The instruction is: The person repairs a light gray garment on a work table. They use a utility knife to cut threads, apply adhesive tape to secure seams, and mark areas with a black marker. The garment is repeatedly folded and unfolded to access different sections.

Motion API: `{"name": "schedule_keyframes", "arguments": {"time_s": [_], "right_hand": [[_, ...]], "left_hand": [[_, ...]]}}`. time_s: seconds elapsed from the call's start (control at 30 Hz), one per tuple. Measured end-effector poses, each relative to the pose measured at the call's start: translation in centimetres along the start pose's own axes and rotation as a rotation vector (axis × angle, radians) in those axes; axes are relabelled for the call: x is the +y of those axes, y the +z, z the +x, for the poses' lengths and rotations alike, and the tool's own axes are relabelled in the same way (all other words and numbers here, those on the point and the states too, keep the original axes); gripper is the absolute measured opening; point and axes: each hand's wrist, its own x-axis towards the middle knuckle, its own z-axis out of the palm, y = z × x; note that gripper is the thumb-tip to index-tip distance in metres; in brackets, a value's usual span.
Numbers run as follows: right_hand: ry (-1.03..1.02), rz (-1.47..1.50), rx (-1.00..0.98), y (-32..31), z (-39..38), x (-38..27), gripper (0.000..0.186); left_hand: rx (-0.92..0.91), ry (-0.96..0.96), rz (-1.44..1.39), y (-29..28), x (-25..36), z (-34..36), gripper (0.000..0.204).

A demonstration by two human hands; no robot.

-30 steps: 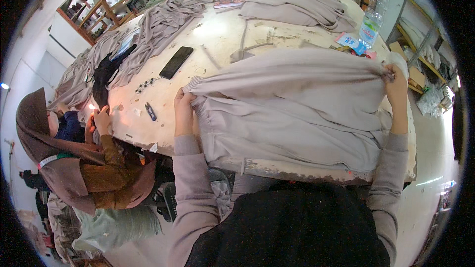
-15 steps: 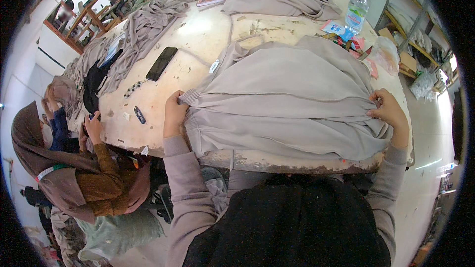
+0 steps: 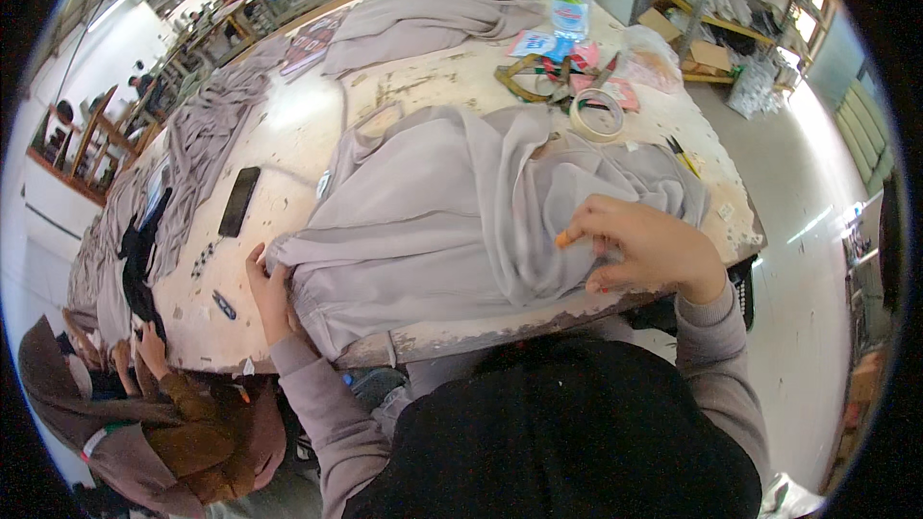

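A grey-taupe garment [image 3: 413, 211] lies spread along the table's near edge, its right part folded into loose, rumpled waves. My left hand [image 3: 269, 288] grips the garment's gathered left edge. My right hand [image 3: 654, 255] is over the right part, open with fingers curved and apart, slightly blurred; a small orange patch shows at a fingertip, too unclear to name. A black phone [image 3: 238, 202] and navy snips [image 3: 223, 304] lie left of the garment. Yellow-handled scissors [image 3: 683, 156] and a tape roll [image 3: 596, 115] lie beyond its right part.
The worn table [image 3: 375, 86] also carries garment piles [image 3: 433, 24], a bottle [image 3: 569, 0], straps [image 3: 534, 77] and a plastic bag [image 3: 644, 62]. A co-worker [image 3: 125, 423] sits close at left, hands on black cloth. Shelving [image 3: 711, 24] stands beyond an aisle at right.
The view has swung toward the right. My right hand has released the garment's right end and moved inward; that end is now folded over. My left hand still grips the left edge.
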Motion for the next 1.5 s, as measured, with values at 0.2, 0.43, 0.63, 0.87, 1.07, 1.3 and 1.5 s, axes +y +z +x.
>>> {"name": "schedule_keyframes", "arguments": {"time_s": [0.2,0.43,0.63,0.87,1.07,1.3,1.5], "right_hand": [[0.161,-0.384,0.130,1.6,1.4,4.1,0.052],[-0.397,-0.070,0.515,2.5,10.5,0.2,0.038],[-0.467,-0.130,0.505,-0.8,6.9,0.3,0.033],[0.047,-0.007,0.363,-2.9,1.9,5.7,0.038],[-0.096,-0.379,-0.186,3.0,7.9,6.3,0.052],[0.116,-0.248,1.019,-5.5,11.2,11.0,0.036],[0.580,-0.860,0.454,-4.1,7.6,13.5,0.037]], "left_hand": [[-0.292,0.277,0.105,1.5,2.1,-5.3,0.082],[-0.479,0.226,0.745,5.9,6.6,-5.0,0.071],[-0.143,0.498,1.088,3.8,8.1,-6.6,0.063],[-0.502,0.672,0.799,7.6,9.2,-11.0,0.054],[-0.593,0.518,0.939,11.3,9.0,-7.3,0.027],[0.004,0.678,0.910,7.7,12.2,0.5,0.025],[-0.358,0.793,0.527,13.1,13.3,-5.7,0.030]]}}
